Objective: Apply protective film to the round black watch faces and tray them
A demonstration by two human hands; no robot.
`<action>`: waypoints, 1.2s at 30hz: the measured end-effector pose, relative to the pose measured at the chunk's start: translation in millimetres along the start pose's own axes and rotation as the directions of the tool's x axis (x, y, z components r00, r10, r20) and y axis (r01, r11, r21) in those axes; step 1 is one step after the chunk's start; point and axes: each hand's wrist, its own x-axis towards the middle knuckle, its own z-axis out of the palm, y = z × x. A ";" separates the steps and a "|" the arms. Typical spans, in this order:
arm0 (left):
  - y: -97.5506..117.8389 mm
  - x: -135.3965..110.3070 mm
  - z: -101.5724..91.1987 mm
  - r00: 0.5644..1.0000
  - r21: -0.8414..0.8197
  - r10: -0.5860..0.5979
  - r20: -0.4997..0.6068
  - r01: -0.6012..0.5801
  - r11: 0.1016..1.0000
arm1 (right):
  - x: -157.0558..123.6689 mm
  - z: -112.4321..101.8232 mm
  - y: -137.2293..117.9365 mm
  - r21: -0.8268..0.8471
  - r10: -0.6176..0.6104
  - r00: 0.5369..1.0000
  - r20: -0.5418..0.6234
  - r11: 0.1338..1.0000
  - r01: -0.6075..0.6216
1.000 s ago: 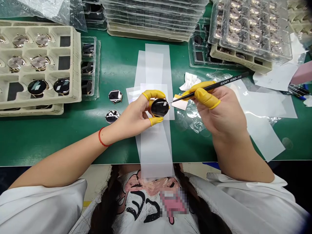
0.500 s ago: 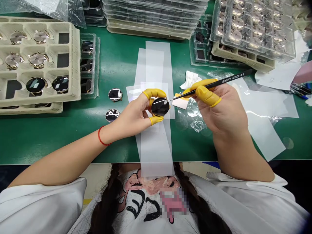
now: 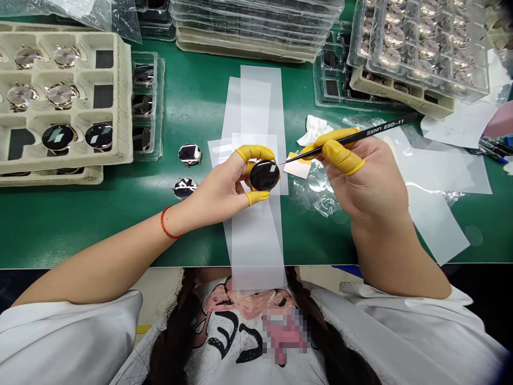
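My left hand (image 3: 228, 184), in yellow finger cots, grips a round watch case (image 3: 264, 176) with a glossy black face by its rim. Pinched in my right hand (image 3: 360, 171), which also wears yellow cots, is a pair of black tweezers (image 3: 366, 132) marked ESD-11. The fine tips are at the right rim of the case; I cannot tell whether they touch it. Translucent white sheets (image 3: 256, 246) lie beneath the case. To the left of my left hand rest two more black-faced watch cases, an upper one (image 3: 189, 154) and a lower one (image 3: 185, 189).
A beige tray (image 3: 127, 107) of watch cases stands at left beside a clear plastic tray (image 3: 159, 107). Stacked clear trays (image 3: 256, 32) rise at the back, with more filled trays (image 3: 417, 59) at back right. Crumpled white tissue (image 3: 315, 130) and round clear films (image 3: 318, 183) lie near my right hand.
Both hands keep nearly the same pose around the watch case. The case's glare has shifted, and the whole view has moved very slightly.
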 end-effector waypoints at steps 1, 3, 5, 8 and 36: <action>-0.1 0.0 0.0 1.000 0.002 -0.002 0.001 0.002 1.000 | -0.1 0.0 -0.3 -0.007 0.004 1.000 0.000 1.000 -0.004; -0.4 -0.1 -0.2 1.000 0.003 -0.012 0.008 0.012 1.000 | -0.4 -0.1 -1.0 -0.015 0.011 1.000 0.000 1.000 -0.011; -0.6 -0.1 -0.5 1.000 -0.003 -0.021 0.015 0.021 1.000 | -0.5 -0.3 -1.2 -0.007 0.008 1.000 0.002 1.000 -0.008; -1.2 -0.2 -0.9 1.000 -0.011 -0.006 0.013 0.006 1.000 | 0.1 -0.8 0.8 0.039 -0.002 1.000 0.009 0.999 0.002; 3.8 -2.2 -0.7 1.000 -0.039 -0.018 0.018 0.019 0.999 | 3.9 -1.7 9.3 0.051 -0.027 1.000 0.012 0.998 0.026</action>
